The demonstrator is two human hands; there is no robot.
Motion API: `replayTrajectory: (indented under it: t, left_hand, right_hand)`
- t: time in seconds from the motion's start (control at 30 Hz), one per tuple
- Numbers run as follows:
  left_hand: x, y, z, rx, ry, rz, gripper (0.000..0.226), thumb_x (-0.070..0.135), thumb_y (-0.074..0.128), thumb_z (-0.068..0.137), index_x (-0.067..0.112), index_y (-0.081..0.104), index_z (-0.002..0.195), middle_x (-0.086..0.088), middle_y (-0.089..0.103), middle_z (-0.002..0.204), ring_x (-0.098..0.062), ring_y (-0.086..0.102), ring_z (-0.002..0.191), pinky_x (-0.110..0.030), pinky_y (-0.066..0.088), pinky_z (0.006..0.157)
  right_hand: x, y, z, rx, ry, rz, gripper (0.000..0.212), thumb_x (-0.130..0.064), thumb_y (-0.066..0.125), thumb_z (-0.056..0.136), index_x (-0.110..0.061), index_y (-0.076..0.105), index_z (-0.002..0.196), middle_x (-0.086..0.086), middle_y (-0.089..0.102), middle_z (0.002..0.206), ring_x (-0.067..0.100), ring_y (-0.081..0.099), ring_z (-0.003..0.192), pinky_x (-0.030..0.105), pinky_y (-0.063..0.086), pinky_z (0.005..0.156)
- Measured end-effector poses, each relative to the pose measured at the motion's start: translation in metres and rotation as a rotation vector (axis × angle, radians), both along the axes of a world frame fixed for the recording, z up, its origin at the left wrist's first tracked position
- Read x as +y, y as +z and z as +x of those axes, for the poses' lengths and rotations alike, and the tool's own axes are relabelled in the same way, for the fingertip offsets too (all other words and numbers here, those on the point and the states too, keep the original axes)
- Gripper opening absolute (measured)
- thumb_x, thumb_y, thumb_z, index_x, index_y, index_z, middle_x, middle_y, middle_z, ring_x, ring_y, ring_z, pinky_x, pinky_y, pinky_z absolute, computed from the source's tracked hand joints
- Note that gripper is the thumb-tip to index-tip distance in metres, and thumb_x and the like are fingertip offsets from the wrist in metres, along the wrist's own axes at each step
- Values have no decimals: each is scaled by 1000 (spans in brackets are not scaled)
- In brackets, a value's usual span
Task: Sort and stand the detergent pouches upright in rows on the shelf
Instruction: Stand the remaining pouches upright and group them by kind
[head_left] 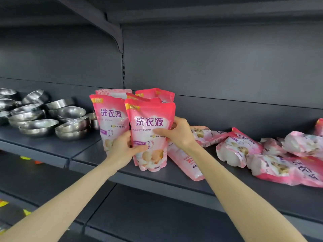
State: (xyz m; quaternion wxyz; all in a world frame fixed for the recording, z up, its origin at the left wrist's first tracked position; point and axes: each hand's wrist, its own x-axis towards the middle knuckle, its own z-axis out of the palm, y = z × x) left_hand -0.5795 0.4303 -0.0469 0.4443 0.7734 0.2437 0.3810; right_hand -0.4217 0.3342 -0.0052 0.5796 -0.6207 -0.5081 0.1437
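A pink detergent pouch (pixel 150 123) stands upright near the front edge of the dark shelf (pixel 174 177). My left hand (pixel 125 145) grips its lower left side and my right hand (pixel 176 131) grips its right side. Beside it on the left stands another upright pouch (pixel 110 116), and behind them rise the tops of more upright pouches (pixel 155 94). A flat pouch (pixel 185 159) lies just right of the held one. Several more pouches lie in a loose heap (pixel 272 154) farther right.
Several steel bowls (pixel 40 116) are stacked on the left shelf section. A shelf bracket (pixel 118 41) and slotted upright sit above the pouches. A lower shelf (pixel 157 215) runs beneath, with yellow tags (pixel 26 158) at the left.
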Motion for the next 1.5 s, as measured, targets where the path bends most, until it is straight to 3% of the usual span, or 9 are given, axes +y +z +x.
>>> replayTrajectory:
  t: [0.13, 0.3, 0.53, 0.7, 0.83, 1.0, 1.13, 1.37, 1.5]
  left_hand:
    - [13, -3, -3, 30, 19, 83, 42, 16, 76, 76, 17, 55, 112, 17, 62, 93, 6, 57, 84, -7, 45, 61]
    - [23, -9, -2, 0, 33, 131, 42, 21, 77, 75, 11, 55, 110, 6, 66, 100, -8, 62, 90, -12, 43, 63]
    - [27, -5, -10, 149, 109, 313, 41, 40, 71, 79, 13, 49, 102, 13, 52, 75, -2, 49, 64, -16, 34, 52]
    - [31, -4, -15, 298, 116, 389, 49, 55, 64, 79, 14, 50, 102, 4, 59, 80, -14, 57, 70, -30, 47, 60]
    - [31, 1, -20, 377, 124, 459, 49, 59, 59, 81, 17, 50, 103, 5, 61, 87, -14, 59, 76, -28, 43, 58]
    - [34, 7, -27, 419, 97, 475, 42, 58, 55, 84, 19, 54, 97, 8, 62, 87, -15, 61, 81, -37, 52, 69]
    - [34, 11, -33, 455, 76, 493, 36, 53, 55, 87, 17, 54, 95, 5, 64, 86, -14, 61, 78, -34, 52, 67]
    - [27, 21, -40, 528, 86, 583, 26, 44, 54, 90, 18, 58, 90, 3, 66, 81, -18, 63, 80, -38, 53, 72]
    - [3, 27, -33, 523, 61, 628, 26, 45, 53, 90, 21, 60, 100, 6, 67, 92, -15, 62, 78, -28, 49, 61]
  right_hand:
    - [5, -2, -11, -38, -76, -23, 30, -9, 81, 72, -14, 63, 95, -9, 67, 84, -5, 62, 67, 9, 48, 59]
    - [8, -8, -17, -97, -197, -72, 40, -10, 81, 71, -12, 60, 104, -4, 66, 91, 6, 62, 77, 14, 51, 64]
    - [10, -6, -25, -166, -274, -111, 39, -11, 78, 75, -11, 58, 109, -1, 66, 94, 12, 62, 81, 21, 53, 70]
    - [5, -4, -27, -219, -282, -184, 40, -19, 76, 78, -8, 60, 113, 4, 69, 98, 20, 66, 89, 31, 56, 76]
    - [1, 0, -31, -250, -276, -247, 35, -19, 72, 83, -8, 60, 114, 1, 67, 94, 14, 63, 82, 19, 51, 69]
    - [-5, 3, -37, -284, -284, -288, 27, -14, 69, 85, -6, 62, 109, 3, 67, 94, 15, 61, 81, 7, 47, 59]
    - [-5, 4, -37, -326, -326, -345, 29, -19, 70, 83, -4, 62, 107, 10, 69, 104, 24, 64, 94, 31, 50, 81]
    - [-24, 12, -37, -478, -419, -470, 32, -31, 69, 84, -9, 63, 106, 4, 67, 106, 22, 57, 94, 30, 44, 83]
    - [-55, 13, -33, -536, -411, -469, 24, -20, 66, 86, 0, 65, 100, -8, 66, 93, 30, 61, 99, 28, 46, 84]
